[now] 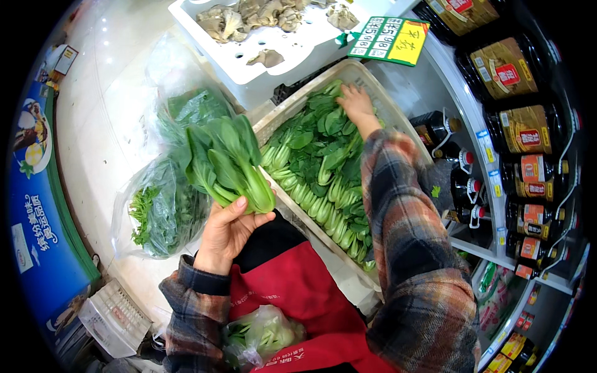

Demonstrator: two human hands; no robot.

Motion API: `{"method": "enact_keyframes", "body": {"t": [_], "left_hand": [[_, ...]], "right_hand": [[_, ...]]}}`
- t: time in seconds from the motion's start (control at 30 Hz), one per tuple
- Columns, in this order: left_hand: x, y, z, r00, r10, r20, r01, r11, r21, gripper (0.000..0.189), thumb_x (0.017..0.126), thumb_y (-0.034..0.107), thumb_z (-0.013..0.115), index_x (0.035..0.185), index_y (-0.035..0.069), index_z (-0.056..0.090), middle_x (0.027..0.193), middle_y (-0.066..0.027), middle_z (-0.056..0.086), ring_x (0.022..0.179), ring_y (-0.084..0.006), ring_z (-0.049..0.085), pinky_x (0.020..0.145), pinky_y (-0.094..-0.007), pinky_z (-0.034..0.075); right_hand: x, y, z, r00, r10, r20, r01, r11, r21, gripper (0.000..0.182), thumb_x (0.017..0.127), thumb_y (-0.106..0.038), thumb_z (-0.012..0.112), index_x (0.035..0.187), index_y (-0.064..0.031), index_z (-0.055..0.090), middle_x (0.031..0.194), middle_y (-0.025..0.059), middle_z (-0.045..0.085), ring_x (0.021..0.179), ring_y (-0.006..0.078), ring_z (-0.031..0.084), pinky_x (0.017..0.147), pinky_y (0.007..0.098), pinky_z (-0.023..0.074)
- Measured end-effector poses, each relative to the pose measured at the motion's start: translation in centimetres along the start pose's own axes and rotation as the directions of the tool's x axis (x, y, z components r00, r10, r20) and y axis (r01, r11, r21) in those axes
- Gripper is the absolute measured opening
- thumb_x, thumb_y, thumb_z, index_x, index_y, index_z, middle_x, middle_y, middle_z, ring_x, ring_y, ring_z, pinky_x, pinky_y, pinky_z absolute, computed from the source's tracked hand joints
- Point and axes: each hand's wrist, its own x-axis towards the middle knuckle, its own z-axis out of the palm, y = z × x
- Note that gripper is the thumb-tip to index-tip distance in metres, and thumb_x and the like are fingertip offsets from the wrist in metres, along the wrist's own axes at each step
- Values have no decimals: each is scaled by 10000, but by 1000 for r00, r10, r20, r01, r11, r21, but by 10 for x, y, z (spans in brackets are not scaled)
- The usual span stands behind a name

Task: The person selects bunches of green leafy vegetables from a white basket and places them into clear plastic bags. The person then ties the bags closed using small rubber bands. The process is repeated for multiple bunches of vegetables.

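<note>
My left hand is closed around the pale stem end of a head of bok choy, its dark leaves pointing away from me. A beige plastic crate lies before me, holding rows of bok choy. At the crate's far end, my right hand rests with spread fingers on the leaves; whether it grips any is hidden. Clear plastic bags of leafy greens stand on the floor left of the crate. A knotted clear bag of green vegetables lies against my red apron.
A white foam box with oyster mushrooms stands beyond the crate, a price sign at its corner. Shelves of dark sauce bottles line the right side. A white plastic basket and a blue printed freezer are at left.
</note>
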Motion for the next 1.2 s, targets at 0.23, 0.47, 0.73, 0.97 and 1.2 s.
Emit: {"method": "enact_keyframes", "body": {"t": [0.23, 0.47, 0.73, 0.97, 1.2], "left_hand": [[-2, 4, 11, 998, 36, 60, -38, 999, 32, 454, 911, 135, 543, 1301, -26, 375, 1188, -207, 538, 1095, -365, 561, 795, -425, 569], [3, -11, 9, 997, 64, 39, -69, 990, 125, 463, 896, 106, 561, 1307, 2, 376, 1262, -158, 507, 1159, -318, 522, 909, -442, 496], [-1, -15, 11, 993, 73, 96, -98, 950, 296, 709, 730, 177, 793, 1280, 46, 366, 1137, -71, 543, 994, -181, 597, 788, -323, 554], [0, -15, 10, 998, 54, 26, -59, 953, 297, 558, 797, 123, 713, 1251, 9, 408, 1088, -112, 580, 965, -231, 627, 736, -316, 586], [5, -5, 0, 993, 92, -70, -83, 988, 127, 422, 862, 146, 644, 1196, -43, 470, 1065, -158, 606, 995, -288, 630, 735, -309, 592]], "right_hand": [[-41, 20, -99, 921, 311, 235, -372, 522, 767, 368, 807, -346, 681, 1016, -45, 653, 1030, 95, 648, 916, 201, 625, 809, 371, 474], [-109, -81, -246, 979, 170, 112, -38, -389, 921, 277, 852, -260, 684, 944, -1, 646, 762, -24, 590, 651, 51, 511, 563, 214, 416], [-95, -191, -290, 803, 546, -239, 151, 201, 968, 205, 818, -174, 694, 790, 1, 591, 661, 84, 478, 542, 195, 462, 502, 312, 385], [-78, -161, -267, 975, 220, -42, 72, -131, 989, 377, 900, -373, 581, 769, -21, 604, 651, 90, 580, 531, 192, 542, 491, 288, 415], [-41, 6, -43, 855, 495, 157, -507, 733, 453, 342, 813, -75, 514, 1142, -127, 594, 1167, 127, 571, 1081, 327, 548, 893, 431, 454]]}}
